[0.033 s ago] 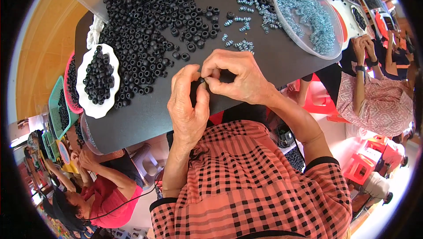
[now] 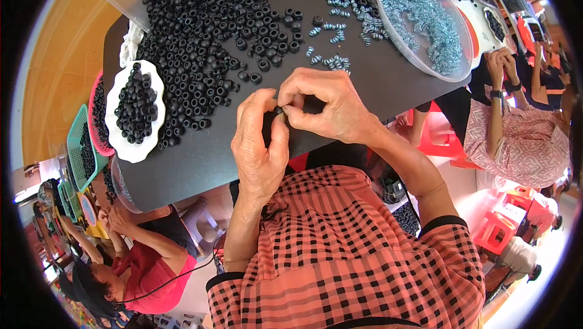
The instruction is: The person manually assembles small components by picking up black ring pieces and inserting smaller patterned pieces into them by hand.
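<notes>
Over the front edge of the dark table, my left hand (image 2: 260,147) pinches a small black hollow part (image 2: 279,111) between thumb and fingertips. My right hand (image 2: 328,105) meets it there, thumb and forefinger pressed together against the part's side. Whatever sits between those right fingertips is too small to make out. Beyond both hands, a large heap of black hollow parts (image 2: 200,44) spreads across the table. Short bluish metal coil springs (image 2: 336,62) lie loose past my right hand, some beside more black parts.
A clear round tub (image 2: 418,62) of springs stands at the right. To the left, a white scalloped dish (image 2: 135,153) holds black parts, with pink and green baskets (image 2: 78,147) beside it. People sit at both sides, near a red stool (image 2: 440,132).
</notes>
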Tool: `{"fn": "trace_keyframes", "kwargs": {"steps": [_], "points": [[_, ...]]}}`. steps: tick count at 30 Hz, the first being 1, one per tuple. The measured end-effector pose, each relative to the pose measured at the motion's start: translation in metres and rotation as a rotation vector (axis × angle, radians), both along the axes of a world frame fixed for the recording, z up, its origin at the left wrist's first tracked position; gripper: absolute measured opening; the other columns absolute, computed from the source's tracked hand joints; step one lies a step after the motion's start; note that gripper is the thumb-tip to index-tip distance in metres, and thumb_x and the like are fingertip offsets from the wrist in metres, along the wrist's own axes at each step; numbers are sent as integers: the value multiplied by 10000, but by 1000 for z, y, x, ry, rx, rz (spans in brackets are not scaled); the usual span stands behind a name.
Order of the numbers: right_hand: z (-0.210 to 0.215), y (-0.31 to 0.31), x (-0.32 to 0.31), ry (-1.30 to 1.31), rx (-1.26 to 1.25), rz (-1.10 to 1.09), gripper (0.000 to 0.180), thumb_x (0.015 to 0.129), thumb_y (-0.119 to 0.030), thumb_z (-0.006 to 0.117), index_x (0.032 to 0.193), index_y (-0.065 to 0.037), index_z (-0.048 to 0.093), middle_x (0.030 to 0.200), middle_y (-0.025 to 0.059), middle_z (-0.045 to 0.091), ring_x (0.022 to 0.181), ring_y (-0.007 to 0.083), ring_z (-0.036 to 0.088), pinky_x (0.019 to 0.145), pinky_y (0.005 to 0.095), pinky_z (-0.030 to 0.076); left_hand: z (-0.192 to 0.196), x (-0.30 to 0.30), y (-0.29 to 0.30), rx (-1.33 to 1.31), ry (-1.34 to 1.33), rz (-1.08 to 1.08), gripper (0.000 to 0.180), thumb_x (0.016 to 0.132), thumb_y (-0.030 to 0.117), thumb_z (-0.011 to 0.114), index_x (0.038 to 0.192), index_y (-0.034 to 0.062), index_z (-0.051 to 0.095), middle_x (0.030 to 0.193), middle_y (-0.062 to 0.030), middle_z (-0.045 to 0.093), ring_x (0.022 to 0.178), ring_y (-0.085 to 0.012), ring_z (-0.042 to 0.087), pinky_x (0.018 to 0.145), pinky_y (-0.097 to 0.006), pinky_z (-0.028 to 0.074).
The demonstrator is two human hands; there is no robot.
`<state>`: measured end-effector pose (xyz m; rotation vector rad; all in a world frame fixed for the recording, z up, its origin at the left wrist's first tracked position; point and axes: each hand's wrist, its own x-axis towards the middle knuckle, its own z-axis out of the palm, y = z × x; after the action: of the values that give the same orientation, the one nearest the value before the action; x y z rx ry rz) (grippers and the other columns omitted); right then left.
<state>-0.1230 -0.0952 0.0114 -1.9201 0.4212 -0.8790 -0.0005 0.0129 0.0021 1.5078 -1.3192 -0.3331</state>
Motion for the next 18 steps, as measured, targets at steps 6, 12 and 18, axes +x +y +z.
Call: {"fn": "trace_keyframes", "kwargs": {"steps": [6,12,18], "points": [[0,-1,-2,2,24,0,135,706,52,655,819,-10,613,768,37,619,613,98,596,561,238,476,-1,0,0,28,58,-24,410,821,-112,546,1213,3,512,1011,-92,617,947,-155,582,847,-276,458],[1,-2,-6,8,88,-39,153,710,71,648,833,-14,613,769,22,613,609,77,574,555,225,442,0,3,0,62,106,-15,395,841,-109,543,1217,8,510,990,-69,601,931,-123,565,829,-258,458],[5,1,-2,29,32,-14,172,708,41,662,862,-22,620,816,32,624,618,97,591,569,240,461,-2,3,2,32,147,-25,389,853,-104,537,1225,6,504,1013,-67,589,942,-124,559,847,-254,454]]}}
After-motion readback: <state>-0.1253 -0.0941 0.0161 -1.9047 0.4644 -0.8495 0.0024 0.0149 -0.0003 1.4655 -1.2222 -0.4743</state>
